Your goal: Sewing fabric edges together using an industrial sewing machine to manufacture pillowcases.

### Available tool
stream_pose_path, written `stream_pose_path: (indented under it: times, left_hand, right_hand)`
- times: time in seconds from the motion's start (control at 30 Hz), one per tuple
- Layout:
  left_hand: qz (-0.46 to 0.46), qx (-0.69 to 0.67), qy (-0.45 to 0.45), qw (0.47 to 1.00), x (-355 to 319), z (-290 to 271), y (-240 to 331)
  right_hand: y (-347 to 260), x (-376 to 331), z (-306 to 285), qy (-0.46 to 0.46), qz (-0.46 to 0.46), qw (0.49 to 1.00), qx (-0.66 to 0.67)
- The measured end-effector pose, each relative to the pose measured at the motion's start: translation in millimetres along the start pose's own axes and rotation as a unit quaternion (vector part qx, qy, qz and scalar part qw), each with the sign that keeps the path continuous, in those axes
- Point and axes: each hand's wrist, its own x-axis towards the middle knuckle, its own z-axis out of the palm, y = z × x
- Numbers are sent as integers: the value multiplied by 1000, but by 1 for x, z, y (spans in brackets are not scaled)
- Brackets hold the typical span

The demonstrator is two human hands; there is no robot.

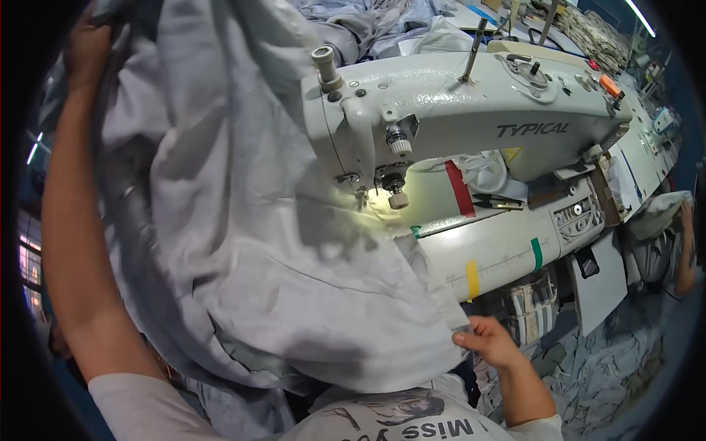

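Up goes the eye to the left hand (90,40), high at the upper left, its grip curled around the pale grey cloth (220,162), though the fingertips are hard to make out in the dark there. And what a spread of fabric! It hangs in deep folds below and to the right of that left grip, sweeping all the way across to the right hand (487,340). Here the grip is narrow, thumb and fingers pinching the cloth's near right corner.

Above the right grip stands the white sewing machine (471,110), its lamp glowing on the cloth around the needle area (362,198), up and to the left of those pinching fingers; whether the cloth sits under the foot, I cannot tell. Just above the right hand, a yellow tape (472,279) crosses the machine's bed, with a green tape (536,253) up to its right. Farther above the grip runs a red strip (460,189), dark snips (500,202) lying beside it. Beyond the machine, more fabric (360,29) is heaped up. Right of the right hand, well apart, another person's arm (687,250) shows, and crumpled cloth pieces (588,375) lie low to the right.
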Motion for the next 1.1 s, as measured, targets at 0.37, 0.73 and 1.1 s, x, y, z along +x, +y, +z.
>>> stream_pose_path:
  times: [0.37,0.73,1.1]
  left_hand:
    - [180,-515,-421,725,-343,-124,235]
    - [201,-413,-444,770,-361,-118,232]
    - [200,-483,-388,759,-355,-61,214]
  right_hand:
    - [73,22,40,-63,42,994,81]
    - [82,13,36,-40,-6,999,0]
    - [72,36,58,-62,-10,998,-16]
